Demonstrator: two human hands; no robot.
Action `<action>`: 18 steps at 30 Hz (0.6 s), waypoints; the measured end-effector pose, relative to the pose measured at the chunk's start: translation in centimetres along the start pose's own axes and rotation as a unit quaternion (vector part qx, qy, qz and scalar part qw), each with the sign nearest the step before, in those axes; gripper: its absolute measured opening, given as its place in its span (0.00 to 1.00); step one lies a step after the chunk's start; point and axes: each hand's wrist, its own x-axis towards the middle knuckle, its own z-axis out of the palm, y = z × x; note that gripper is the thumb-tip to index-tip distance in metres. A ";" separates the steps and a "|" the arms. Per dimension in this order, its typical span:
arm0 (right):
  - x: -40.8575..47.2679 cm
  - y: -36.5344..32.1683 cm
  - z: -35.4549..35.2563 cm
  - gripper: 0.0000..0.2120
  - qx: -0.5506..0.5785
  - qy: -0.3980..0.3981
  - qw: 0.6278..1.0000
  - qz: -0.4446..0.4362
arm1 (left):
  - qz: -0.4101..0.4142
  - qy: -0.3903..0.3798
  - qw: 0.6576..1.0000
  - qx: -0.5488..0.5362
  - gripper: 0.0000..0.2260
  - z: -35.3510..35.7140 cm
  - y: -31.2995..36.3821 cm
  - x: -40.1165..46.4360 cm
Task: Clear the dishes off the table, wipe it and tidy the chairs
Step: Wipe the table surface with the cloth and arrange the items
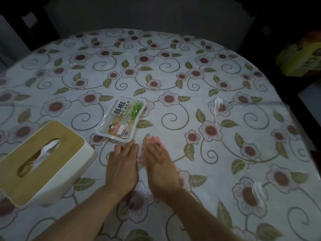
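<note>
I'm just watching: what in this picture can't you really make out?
- Pink cloth under the right hand: mostly covered and motion-blurred.
- Left hand fingertips at the food pack: touching or not, unclear.
- Tissue box: its contents, beyond the tissue in the slot.
- Yellow thing at the right edge: dark, blurred.
- Chairs: lost in darkness.

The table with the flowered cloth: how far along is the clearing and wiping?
No plates or bowls show on the flower-patterned tablecloth, so the dishes look cleared. Wiping is in hand: the right hand presses a pink cloth flat, while the left hand touches the sealed white plastic food tray. Left: that tray, the wooden-lidded white tissue box and two clear plastic scraps. Chairs cannot be judged.
</note>
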 end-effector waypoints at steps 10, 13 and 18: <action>3.9 5.8 -2.0 0.29 -0.047 0.045 0.988 0.140 | 0.027 -0.019 0.996 -0.079 0.31 -0.2 2.0 1.4; 5.5 5.5 -1.6 0.23 -0.042 0.017 0.998 0.036 | 0.025 -0.016 0.997 -0.077 0.31 0.1 3.0 3.1; 11.0 7.3 -1.4 0.23 -0.075 -0.030 0.994 -0.069 | -0.016 0.038 0.993 -0.110 0.27 1.1 4.9 8.4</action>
